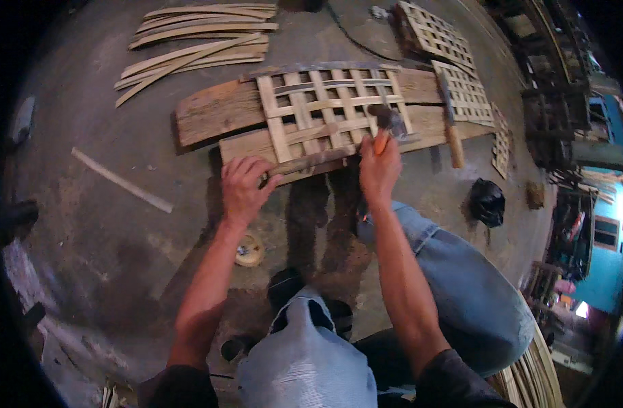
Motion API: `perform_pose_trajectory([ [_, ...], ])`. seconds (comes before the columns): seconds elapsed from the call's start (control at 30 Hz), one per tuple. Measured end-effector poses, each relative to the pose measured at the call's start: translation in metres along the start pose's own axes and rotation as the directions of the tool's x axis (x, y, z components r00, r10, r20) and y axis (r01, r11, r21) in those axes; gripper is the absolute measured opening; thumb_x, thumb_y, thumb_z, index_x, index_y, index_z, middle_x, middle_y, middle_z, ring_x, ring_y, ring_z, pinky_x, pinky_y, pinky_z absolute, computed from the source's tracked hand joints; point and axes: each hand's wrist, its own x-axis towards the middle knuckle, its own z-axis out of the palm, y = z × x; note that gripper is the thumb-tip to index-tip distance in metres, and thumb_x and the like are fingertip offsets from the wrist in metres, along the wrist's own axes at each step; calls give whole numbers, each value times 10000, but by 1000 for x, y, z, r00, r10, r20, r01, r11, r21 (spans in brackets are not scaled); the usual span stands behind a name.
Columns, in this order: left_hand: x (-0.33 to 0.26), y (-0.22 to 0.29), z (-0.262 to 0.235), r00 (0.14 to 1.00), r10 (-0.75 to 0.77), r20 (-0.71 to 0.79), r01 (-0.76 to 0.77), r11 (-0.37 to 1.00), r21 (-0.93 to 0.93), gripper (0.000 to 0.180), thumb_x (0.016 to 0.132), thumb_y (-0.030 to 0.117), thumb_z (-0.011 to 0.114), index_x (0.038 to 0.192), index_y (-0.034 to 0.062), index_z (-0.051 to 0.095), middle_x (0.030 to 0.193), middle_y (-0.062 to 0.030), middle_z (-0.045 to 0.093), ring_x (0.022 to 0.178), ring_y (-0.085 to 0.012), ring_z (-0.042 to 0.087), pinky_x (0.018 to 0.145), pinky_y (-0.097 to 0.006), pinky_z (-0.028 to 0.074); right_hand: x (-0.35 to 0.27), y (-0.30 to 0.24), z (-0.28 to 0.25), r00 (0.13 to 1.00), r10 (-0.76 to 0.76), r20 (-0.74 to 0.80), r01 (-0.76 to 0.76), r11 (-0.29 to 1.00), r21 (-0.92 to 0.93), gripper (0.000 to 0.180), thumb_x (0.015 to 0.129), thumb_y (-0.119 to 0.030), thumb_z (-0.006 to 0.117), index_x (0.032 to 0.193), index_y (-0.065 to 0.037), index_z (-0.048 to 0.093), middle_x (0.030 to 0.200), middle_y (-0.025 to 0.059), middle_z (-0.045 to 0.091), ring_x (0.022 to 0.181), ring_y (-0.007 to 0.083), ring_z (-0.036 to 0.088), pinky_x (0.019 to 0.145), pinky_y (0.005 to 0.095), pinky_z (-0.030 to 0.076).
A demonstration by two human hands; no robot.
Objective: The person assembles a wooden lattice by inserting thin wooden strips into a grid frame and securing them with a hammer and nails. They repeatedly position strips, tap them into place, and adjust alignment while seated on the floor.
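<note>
**Bamboo lattice panel on plank, hammer in hand**

Landmark: the wooden plank (pixel 247 144) lying on the concrete floor (pixel 107 224).

- Nearest the viewer: bent knees in blue jeans (pixel 474 299), with a small round tin (pixel 249 249) on the floor, near side of the plank.
- Left hand (pixel 244 188): at the plank's near edge, grip pinching the end of a bamboo slat (pixel 311 161) that lies along that edge.
- Right hand (pixel 379 170): just right of the left hand, grip pressed tight round the orange handle of a hammer (pixel 385 122), its head over the lattice.
- Bamboo lattice panel (pixel 332 109): flat on the plank, partly woven.
- Right of the plank: a black bag (pixel 487 201); a long-handled blade (pixel 451 129) lies across the plank's right end.
- Beyond the plank: loose bamboo strips (pixel 196 41) to the left, finished lattice panels (pixel 440 41) to the right.
</note>
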Motion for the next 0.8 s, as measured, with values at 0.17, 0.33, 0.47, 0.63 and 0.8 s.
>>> perform_pose_trajectory([
  [0.17,2,8,6,1000,-11,19,11,1000,-9,246,751,304,816,933,164,729,962,9,672,957,-224,605,886,-390,433,149,104,-58,985,152,-86,-165,970,-177,397,822,-282,793,975,19,583,872,176,684,761,300,696,696,411,537],
  [0.33,1,6,2,1000,-3,23,4,999,-37,263,773,312,805,921,117,709,966,-28,679,962,-254,603,864,-394,426,164,166,-73,940,342,21,-340,922,185,380,808,-64,793,1073,-24,524,829,68,670,733,185,700,582,286,566],
  [0.47,1,6,0,1000,4,16,-4,1000,0,247,782,317,805,938,142,727,958,1,680,955,-226,603,878,-379,429,160,181,-61,930,365,50,-360,872,331,389,798,-56,792,1083,-40,527,862,68,684,761,175,689,605,284,563],
  [0.63,2,11,3,1000,-5,16,6,999,-51,244,788,317,802,943,144,728,956,1,681,950,-225,606,873,-379,428,163,211,-55,953,253,-167,-278,948,-153,379,751,-170,852,1004,-39,603,871,60,703,741,151,661,661,317,542],
  [0.8,-3,2,-1,1000,-1,-9,1,1000,-30,255,776,326,810,934,144,726,941,5,678,930,-226,613,868,-374,431,147,183,-43,940,319,-121,-323,946,-7,430,731,-207,873,1037,-26,631,849,50,706,750,166,654,721,343,533],
])
